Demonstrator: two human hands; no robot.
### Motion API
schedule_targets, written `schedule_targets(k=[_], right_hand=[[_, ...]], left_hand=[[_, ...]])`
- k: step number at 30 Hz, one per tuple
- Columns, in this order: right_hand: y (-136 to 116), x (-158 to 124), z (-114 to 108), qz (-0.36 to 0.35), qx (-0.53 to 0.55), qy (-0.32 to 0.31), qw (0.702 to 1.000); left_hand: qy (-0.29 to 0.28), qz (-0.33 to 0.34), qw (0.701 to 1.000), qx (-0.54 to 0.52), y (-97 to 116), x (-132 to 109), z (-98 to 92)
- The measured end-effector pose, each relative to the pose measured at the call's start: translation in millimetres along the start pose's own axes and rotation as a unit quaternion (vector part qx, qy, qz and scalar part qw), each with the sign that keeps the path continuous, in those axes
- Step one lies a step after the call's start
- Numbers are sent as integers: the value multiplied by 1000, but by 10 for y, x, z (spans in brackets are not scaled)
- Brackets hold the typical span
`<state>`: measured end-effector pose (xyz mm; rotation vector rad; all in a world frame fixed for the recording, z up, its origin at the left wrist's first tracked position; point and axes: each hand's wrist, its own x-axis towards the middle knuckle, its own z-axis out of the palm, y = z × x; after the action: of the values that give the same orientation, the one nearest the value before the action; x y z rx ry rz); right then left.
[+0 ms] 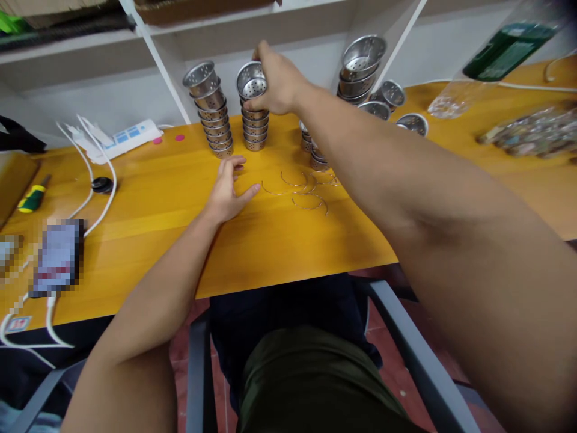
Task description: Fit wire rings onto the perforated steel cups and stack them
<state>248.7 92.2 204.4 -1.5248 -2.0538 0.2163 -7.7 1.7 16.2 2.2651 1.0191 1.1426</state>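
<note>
At the top of a tall stack of perforated metal cups, my right hand [280, 81] grips the uppermost metal cup [250, 82] by its right side, fingers behind and thumb in front. My left hand [229, 191] rests on the table with fingers apart, holding nothing. Just behind it stands another stack of metal cups [214, 114], leaning slightly left. To the right of my left hand lie several thin curved wires [310, 193]. Some small metal cups [319, 159] are partly hidden behind my right forearm.
Larger metal cups [360, 63] are stacked at the back right, with single cups [412, 124] beside them. A plastic bottle [496, 60] and clear bags [536, 132] lie farther right. On the left are a power strip [126, 139], a phone [58, 255], cables and a screwdriver [33, 195].
</note>
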Motion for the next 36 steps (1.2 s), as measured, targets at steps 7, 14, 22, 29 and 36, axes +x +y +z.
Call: schedule_targets(k=[7,14,22,29,36], right_hand=[[-73,-20,98,-11,-24,-2,1000],[-12,34,120,-7,-15,6,1000],[4,-381,73,-150,172,-17,974],[-312,-879,46,-111,284,-56,951],[-141,-689,60,-115,303,-68,944]], left_hand=[[-16,-18,1000,-10,9,2,-9],[-10,-18,1000,-18,-136,-7,28],[98,-12,992,-77,-377,65,127],[107,-15,991,-75,-215,111,4],[97,-22,994,-53,-194,119,-94]])
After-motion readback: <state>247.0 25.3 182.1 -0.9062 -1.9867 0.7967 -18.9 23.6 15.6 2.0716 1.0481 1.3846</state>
